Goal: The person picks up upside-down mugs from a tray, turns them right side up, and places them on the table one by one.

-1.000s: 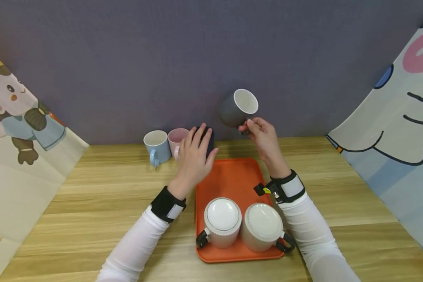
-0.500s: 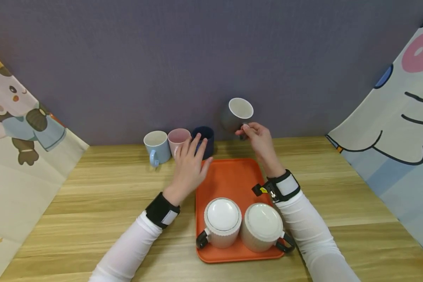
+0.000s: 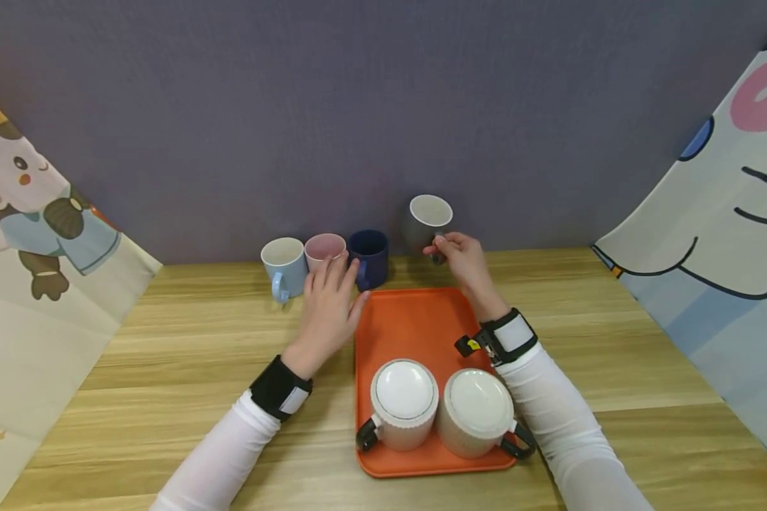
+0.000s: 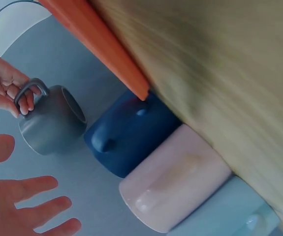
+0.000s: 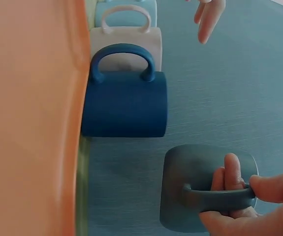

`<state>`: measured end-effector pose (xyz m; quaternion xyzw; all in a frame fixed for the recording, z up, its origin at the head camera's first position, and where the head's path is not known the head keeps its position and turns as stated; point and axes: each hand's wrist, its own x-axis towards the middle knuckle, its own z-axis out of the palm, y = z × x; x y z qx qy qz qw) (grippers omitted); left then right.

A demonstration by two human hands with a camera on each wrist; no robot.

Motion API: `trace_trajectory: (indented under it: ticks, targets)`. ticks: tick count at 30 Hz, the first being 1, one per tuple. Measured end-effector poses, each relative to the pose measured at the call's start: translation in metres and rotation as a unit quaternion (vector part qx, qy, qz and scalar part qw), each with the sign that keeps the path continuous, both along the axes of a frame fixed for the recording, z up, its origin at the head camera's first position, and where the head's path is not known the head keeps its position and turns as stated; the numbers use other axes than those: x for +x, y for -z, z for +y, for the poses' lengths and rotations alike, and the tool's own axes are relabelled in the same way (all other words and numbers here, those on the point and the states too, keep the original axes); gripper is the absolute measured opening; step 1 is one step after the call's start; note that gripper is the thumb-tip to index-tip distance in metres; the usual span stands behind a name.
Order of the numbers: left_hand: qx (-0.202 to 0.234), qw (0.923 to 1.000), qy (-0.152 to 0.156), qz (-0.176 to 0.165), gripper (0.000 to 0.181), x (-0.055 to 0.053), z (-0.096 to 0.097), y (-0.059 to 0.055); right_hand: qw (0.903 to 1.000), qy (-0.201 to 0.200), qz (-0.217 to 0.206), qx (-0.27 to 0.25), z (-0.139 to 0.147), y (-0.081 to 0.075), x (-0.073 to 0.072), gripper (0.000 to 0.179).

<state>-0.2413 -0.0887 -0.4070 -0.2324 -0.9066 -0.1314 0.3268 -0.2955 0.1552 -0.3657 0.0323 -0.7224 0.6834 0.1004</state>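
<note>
My right hand (image 3: 471, 268) holds a dark grey mug (image 3: 417, 231) by its handle. The mug has a white inside and is upright or slightly tilted, raised off the table at the back. In the right wrist view, fingers pass through the handle (image 5: 217, 199). My left hand (image 3: 328, 306) is spread with straight fingers, holding nothing, in front of a pink mug (image 3: 324, 246) and partly hiding it in the head view. A navy blue mug (image 3: 373, 266) stands right of the pink one, and a light blue mug (image 3: 289, 275) stands left of it.
An orange tray (image 3: 415, 319) lies on the wooden table (image 3: 230, 341). Two upside-down beige mugs with black handles, a left one (image 3: 404, 397) and a right one (image 3: 476, 415), sit on its near end. A grey wall (image 3: 383, 106) rises behind the row of mugs.
My right hand has lowered the grey mug towards the table, bringing it a little leftward. My left hand has drawn back down and left, uncovering the navy mug.
</note>
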Motion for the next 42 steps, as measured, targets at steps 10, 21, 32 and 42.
trace_trajectory:
  ticks: [10, 21, 32, 42]
  targets:
    - [0.002, 0.9999, -0.009, -0.004, 0.049, 0.003, -0.014, 0.005, 0.9981, 0.008, -0.032, 0.052, -0.001, 0.014, -0.005, 0.029]
    - [0.004, 0.9996, -0.023, 0.016, 0.05, 0.004, -0.028, 0.005, 0.9967, 0.008, -0.051, 0.062, -0.006, 0.024, -0.008, 0.028]
    - [0.016, 0.9993, -0.031, 0.012, 0.051, 0.009, -0.042, 0.003, 0.9936, 0.005, -0.076, 0.082, -0.009, 0.033, -0.013, 0.03]
    - [0.01, 0.9988, -0.047, 0.009, 0.05, 0.011, -0.057, 0.004, 0.99, 0.005, -0.097, 0.102, -0.011, 0.039, -0.013, 0.031]
